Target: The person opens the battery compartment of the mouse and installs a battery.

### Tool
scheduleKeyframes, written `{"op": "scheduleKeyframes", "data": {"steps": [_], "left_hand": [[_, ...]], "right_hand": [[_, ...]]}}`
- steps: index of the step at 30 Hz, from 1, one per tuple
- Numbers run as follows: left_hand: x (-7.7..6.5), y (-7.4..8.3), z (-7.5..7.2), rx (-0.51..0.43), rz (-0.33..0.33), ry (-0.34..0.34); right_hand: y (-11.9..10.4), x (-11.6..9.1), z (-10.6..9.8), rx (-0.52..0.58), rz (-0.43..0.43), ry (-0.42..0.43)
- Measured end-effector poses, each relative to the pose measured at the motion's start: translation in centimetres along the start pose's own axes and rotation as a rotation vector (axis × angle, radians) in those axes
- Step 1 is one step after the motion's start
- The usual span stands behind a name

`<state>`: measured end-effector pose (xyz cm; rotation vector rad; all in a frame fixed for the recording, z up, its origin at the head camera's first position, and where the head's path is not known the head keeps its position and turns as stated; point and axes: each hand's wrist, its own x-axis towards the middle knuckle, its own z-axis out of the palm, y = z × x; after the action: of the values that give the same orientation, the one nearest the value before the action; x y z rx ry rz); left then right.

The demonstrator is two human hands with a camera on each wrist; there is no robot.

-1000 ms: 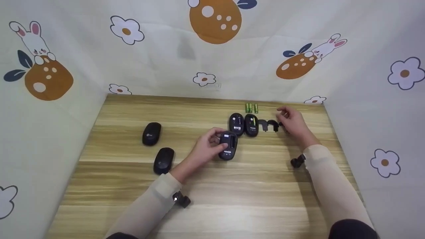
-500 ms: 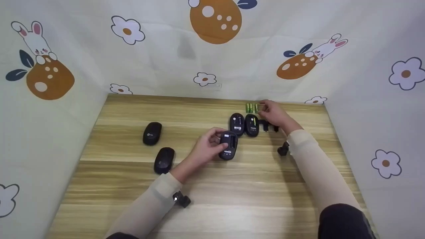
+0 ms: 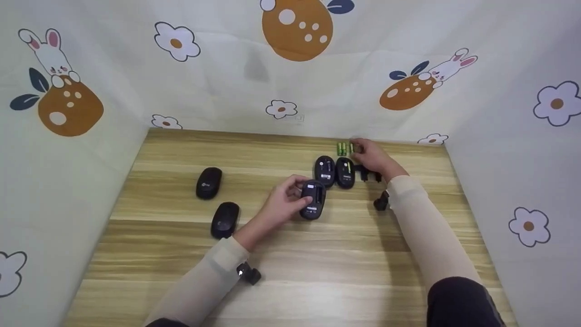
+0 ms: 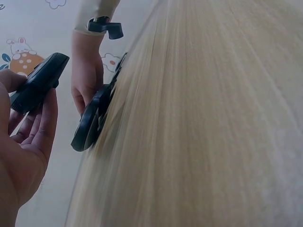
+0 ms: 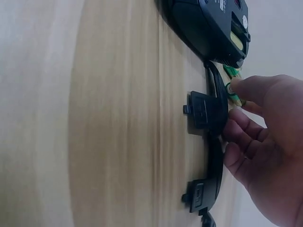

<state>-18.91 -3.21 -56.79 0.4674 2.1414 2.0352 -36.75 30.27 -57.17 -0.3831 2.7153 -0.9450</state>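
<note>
My left hand [image 3: 282, 200] holds a black computer mouse [image 3: 312, 210] underside up, thumb across its base beside a battery slot that looks dark inside. In the left wrist view that mouse [image 4: 41, 81] is lifted above the table. At the back, my right hand [image 3: 373, 157] pinches a green AA-size battery [image 5: 234, 97] between thumb and finger. Two more green batteries [image 3: 341, 149] lie just left of it. Two upturned mice [image 3: 325, 172] sit side by side in front of the batteries; the right one [image 3: 346, 174] shows a battery in its slot.
Black battery covers [image 5: 204, 112] lie in a row beneath and beside my right hand, partly hidden in the head view. On the left, two mice [image 3: 209, 183] rest upright on the wooden table [image 3: 272, 272]. A patterned cloth [image 3: 218, 81] walls the back and sides.
My right hand has moved left from beyond the covers to the rightmost battery and now pinches it. The left hand stays in place with its mouse.
</note>
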Motion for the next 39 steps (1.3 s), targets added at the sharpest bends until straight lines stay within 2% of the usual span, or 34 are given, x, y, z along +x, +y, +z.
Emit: {"op": "scheduleKeyframes", "data": {"steps": [9, 14, 23, 28, 33, 39], "left_hand": [[0.2, -0.2, -0.1, 0.008, 0.016, 0.003], [0.2, -0.1, -0.1, 0.011, 0.016, 0.011], [-0.1, -0.3, 0.1, 0.001, -0.017, 0.009], [-0.1, -0.3, 0.0, -0.009, -0.018, 0.022], [0.1, -0.1, 0.1, 0.011, -0.004, 0.021], [0.3, 0.0, 0.2, 0.009, 0.0, 0.023]], "right_hand": [[0.3, -0.8, 0.9, 0.221, -0.006, 0.176], [0.3, -1.2, 1.2, 0.259, -0.027, 0.273], [-0.2, -2.6, 1.4, 0.357, -0.107, 0.371], [-2.2, -3.9, 1.3, 0.449, -0.164, 0.408], [-4.8, -6.0, 1.6, 0.52, -0.203, 0.434], [-8.6, -8.9, 2.3, 0.613, -0.254, 0.414]]}}
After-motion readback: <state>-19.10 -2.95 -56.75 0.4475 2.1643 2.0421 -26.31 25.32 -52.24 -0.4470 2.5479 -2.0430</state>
